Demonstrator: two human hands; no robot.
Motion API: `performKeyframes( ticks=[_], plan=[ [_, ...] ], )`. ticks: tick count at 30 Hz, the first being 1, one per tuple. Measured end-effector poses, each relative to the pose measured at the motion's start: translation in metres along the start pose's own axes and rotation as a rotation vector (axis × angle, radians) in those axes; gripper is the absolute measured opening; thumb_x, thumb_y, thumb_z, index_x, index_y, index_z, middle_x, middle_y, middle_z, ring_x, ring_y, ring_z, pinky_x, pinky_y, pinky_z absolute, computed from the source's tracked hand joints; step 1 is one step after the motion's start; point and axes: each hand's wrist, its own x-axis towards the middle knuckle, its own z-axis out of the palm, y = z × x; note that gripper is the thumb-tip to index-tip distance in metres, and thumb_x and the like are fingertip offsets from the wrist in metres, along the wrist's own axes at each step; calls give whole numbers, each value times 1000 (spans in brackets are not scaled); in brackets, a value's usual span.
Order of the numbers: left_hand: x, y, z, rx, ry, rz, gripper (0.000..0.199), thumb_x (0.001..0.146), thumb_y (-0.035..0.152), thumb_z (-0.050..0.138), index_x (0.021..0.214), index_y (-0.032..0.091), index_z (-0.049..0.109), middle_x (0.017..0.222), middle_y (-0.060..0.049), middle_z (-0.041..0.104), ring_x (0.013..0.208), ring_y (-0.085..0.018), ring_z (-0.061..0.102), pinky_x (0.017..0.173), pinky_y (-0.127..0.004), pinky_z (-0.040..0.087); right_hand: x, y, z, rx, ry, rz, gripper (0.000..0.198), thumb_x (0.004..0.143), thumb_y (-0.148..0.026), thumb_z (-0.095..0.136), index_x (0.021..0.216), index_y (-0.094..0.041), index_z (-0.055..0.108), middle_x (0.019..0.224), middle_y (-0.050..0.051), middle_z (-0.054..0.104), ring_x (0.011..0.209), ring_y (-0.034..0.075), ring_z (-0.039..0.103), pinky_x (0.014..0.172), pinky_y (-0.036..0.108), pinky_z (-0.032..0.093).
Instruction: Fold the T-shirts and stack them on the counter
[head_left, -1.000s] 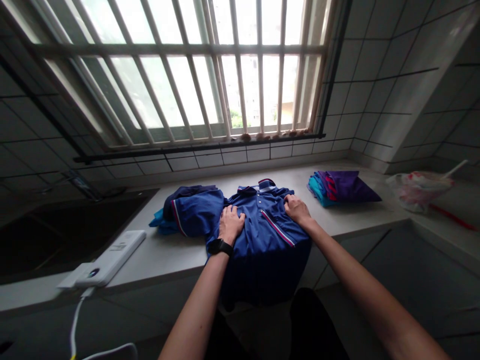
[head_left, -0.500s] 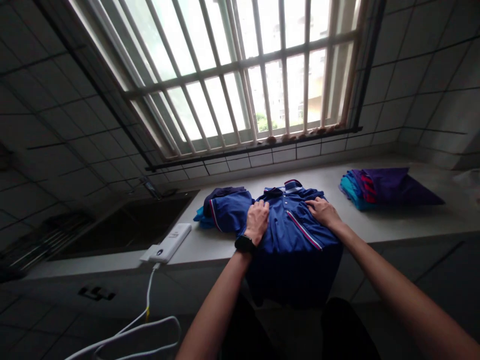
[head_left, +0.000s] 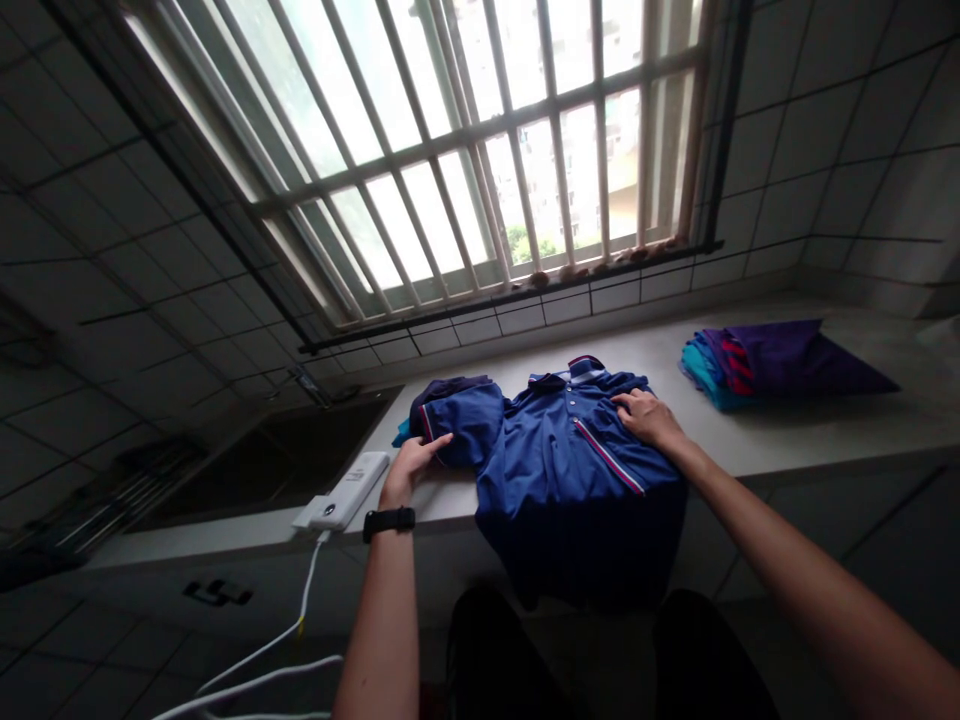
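Note:
A blue polo shirt [head_left: 551, 455] lies front up on the counter, its collar towards the window and its lower part hanging over the front edge. One sleeve with a striped hem is folded across the front; the other stretches left. My left hand [head_left: 411, 465], with a dark watch on the wrist, is at the left sleeve's hem, thumb on top and the other fingers mostly hidden, seeming to grip it. My right hand [head_left: 649, 418] has its fingers bent on the shirt's right shoulder area, pinching the fabric. Beneath the left sleeve, dark and light-blue folded clothes [head_left: 401, 432] show.
A pile of purple, red and turquoise folded clothes [head_left: 780, 360] lies on the counter [head_left: 757, 430] to the right. On the left are a white power bank [head_left: 349, 490] with a cable over the front edge and a dark sink [head_left: 262, 460]. A barred window [head_left: 480, 150] is behind.
My left hand has moved left from the shirt's front to the hem of the left sleeve. My right hand has stayed in place on the shirt.

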Motion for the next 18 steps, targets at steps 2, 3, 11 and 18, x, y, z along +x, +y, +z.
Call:
performKeyframes(
  ticks=[2,3,11,18],
  plan=[
    [-6,3,4,-51,-2,0,32,59,33,88,78,13,71,66,-5,73,60,-19,67,57,-27,52,0,0,0,0,1,0,38,97,-28,48,128,-24,70,117,11,68,108,26,60,93,32,45],
    [-8,7,6,-88,-8,-2,31,59,32,87,78,13,71,66,-4,73,59,-18,67,56,-26,52,0,0,0,1,1,-1,38,97,-28,48,128,-23,70,117,11,68,108,26,60,93,32,45],
    [-31,56,33,-192,4,417,52,61,55,82,93,15,71,83,-4,76,80,-20,71,72,-27,55,0,-2,-2,5,4,-6,39,97,-27,47,129,-23,69,119,11,68,108,25,61,94,32,46],
    [-56,65,93,225,-454,654,54,94,60,47,112,15,70,97,-13,78,87,-23,74,84,-36,56,-1,-2,-3,2,-8,-20,39,98,-26,46,130,-22,68,119,12,68,107,24,62,94,31,46]
  ],
)
